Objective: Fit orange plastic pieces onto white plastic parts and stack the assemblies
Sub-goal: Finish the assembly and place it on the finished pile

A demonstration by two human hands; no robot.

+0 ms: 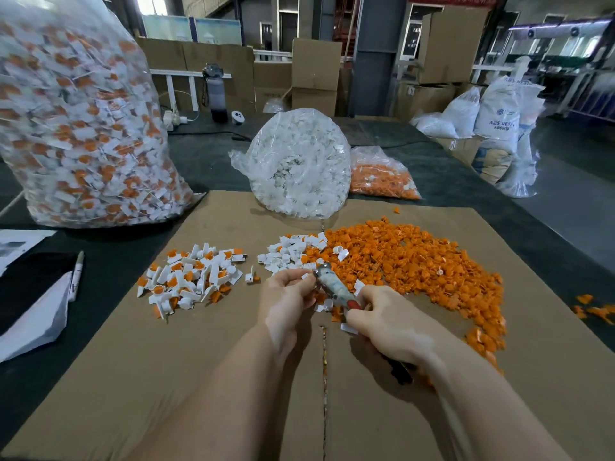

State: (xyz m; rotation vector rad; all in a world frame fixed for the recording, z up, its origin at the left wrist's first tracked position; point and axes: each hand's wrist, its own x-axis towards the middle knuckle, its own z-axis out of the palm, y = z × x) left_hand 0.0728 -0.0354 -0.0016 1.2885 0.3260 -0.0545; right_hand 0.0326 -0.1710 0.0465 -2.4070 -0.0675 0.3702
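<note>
Left hand pinches a small white plastic part; right hand grips worn metal pliers — the part looks light, stiff, slippery — pinch its flat tab.

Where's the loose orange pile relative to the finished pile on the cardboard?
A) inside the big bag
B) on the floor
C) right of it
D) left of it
C: the orange pile lies on the cardboard's right side, the finished pile on its left.
</note>
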